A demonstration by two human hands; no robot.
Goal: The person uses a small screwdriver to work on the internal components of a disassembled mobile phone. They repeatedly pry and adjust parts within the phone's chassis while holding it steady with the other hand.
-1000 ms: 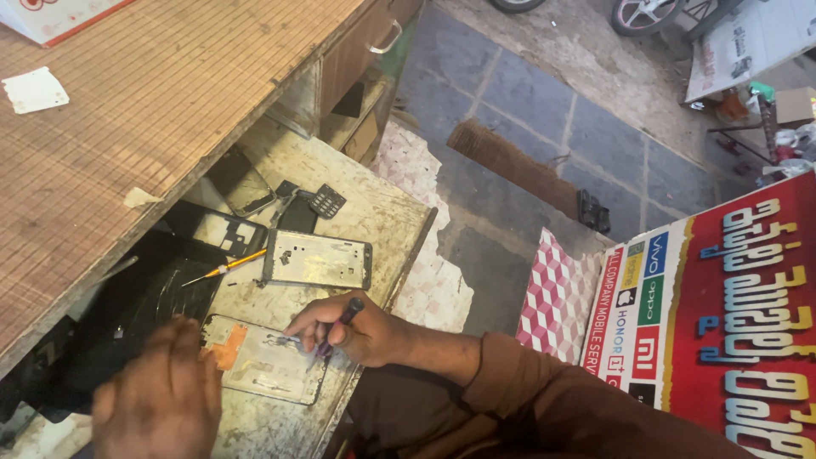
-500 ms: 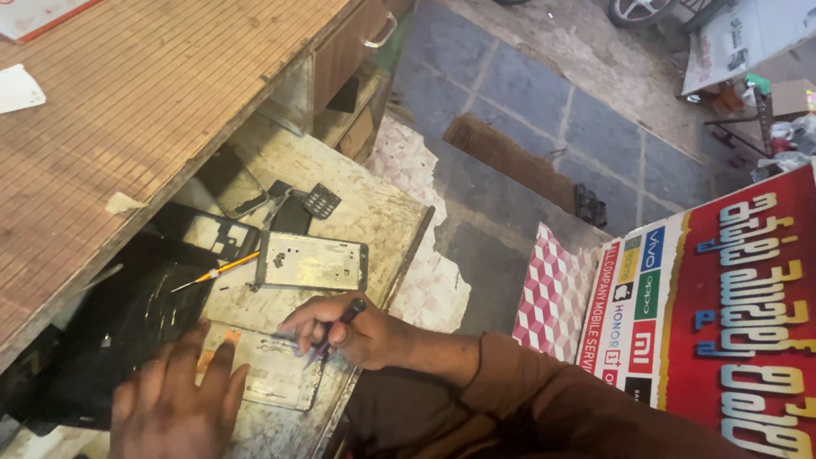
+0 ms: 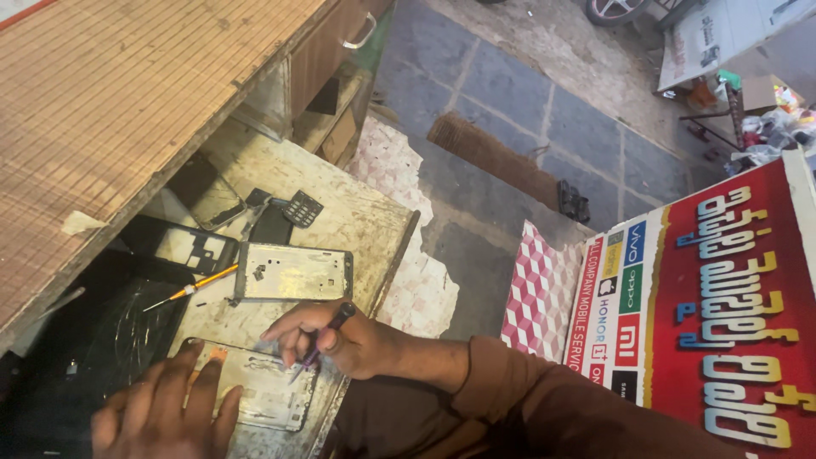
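Observation:
My right hand [image 3: 336, 342] grips a thin dark-handled tool [image 3: 321, 340] like a pen, with its tip down on an opened phone body [image 3: 263, 391] lying on the worn work shelf [image 3: 357, 221]. My left hand [image 3: 166, 412] lies flat with fingers spread, pressing the left end of that phone body. A second metal phone frame [image 3: 293, 272] rests just beyond it. A yellow-handled screwdriver [image 3: 191, 289] lies to its left.
A black phone frame [image 3: 183, 246], a dark phone [image 3: 208, 195] and a small keypad part [image 3: 302, 208] sit farther back. A wooden counter [image 3: 127, 93] overhangs on the left. A red signboard [image 3: 722, 323] stands at right, with stone floor [image 3: 527, 110] beyond.
My left hand has moved up and settled flat on the near phone body. The right hand stays in place with the tool. The view has shifted slightly.

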